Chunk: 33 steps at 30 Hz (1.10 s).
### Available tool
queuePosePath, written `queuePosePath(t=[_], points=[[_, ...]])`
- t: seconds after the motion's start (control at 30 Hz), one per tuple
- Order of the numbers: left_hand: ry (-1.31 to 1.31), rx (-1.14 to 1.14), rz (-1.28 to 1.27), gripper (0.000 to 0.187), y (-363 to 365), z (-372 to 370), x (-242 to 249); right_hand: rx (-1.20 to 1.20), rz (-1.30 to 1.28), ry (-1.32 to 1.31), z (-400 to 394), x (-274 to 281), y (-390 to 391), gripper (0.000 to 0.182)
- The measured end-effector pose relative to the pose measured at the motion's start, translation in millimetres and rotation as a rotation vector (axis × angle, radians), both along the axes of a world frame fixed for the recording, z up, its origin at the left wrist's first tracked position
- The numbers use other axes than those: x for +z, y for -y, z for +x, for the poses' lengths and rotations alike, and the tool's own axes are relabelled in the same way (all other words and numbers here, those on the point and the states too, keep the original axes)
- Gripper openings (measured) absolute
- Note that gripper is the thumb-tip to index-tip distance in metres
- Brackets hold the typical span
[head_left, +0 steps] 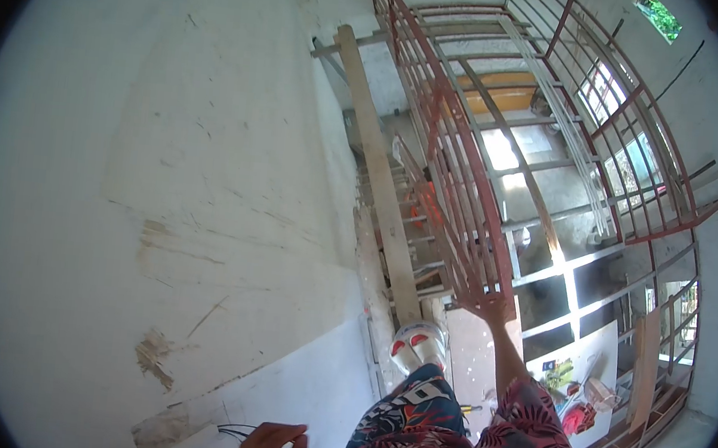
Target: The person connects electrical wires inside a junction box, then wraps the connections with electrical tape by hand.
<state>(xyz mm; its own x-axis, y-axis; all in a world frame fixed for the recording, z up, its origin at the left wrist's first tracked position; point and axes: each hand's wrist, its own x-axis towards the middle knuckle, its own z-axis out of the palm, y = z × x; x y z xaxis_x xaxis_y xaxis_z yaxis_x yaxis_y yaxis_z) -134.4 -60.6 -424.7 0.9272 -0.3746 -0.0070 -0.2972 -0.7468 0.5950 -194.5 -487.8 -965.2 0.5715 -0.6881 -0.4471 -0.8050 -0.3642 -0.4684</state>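
Observation:
My left hand [273, 446] is at the bottom edge, against the white plastered wall [166, 162], with its fingers pinched on some thin dark wires [231, 429] that run along the wall. My right hand [496, 306] reaches forward in a red leaf-patterned sleeve [529, 430] and grips the lower end of the red metal stair railing [458, 182]. My foot in a white and red shoe [417, 340] stands on a concrete step just left of that hand.
A long wooden plank [381, 174] lies along the concrete stairs [415, 229] between wall and railing. Beyond the railing is a drop to a lower floor with boards, a printed sheet [573, 374] and debris. The wall has scraped patches [152, 355].

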Motion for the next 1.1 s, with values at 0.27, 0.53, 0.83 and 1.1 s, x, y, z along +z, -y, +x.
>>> queuePosePath(t=[0.27,0.53,0.83,1.1], points=[[-0.058,-0.034,-0.132,0.029,20,25,-72,0.236,0.788,0.746,46,246,-185,0.029],[-0.338,0.086,-0.492,0.041,5,10,-98,0.815,0.708,0.895,45,388,-228,0.023],[-1.045,0.252,-1.027,0.052,-13,-1,-112,1.091,0.584,0.997,55,421,-224,0.023],[-0.297,0.135,-0.783,0.05,0,-13,-89,1.027,0.868,0.68,60,424,-231,0.026]])
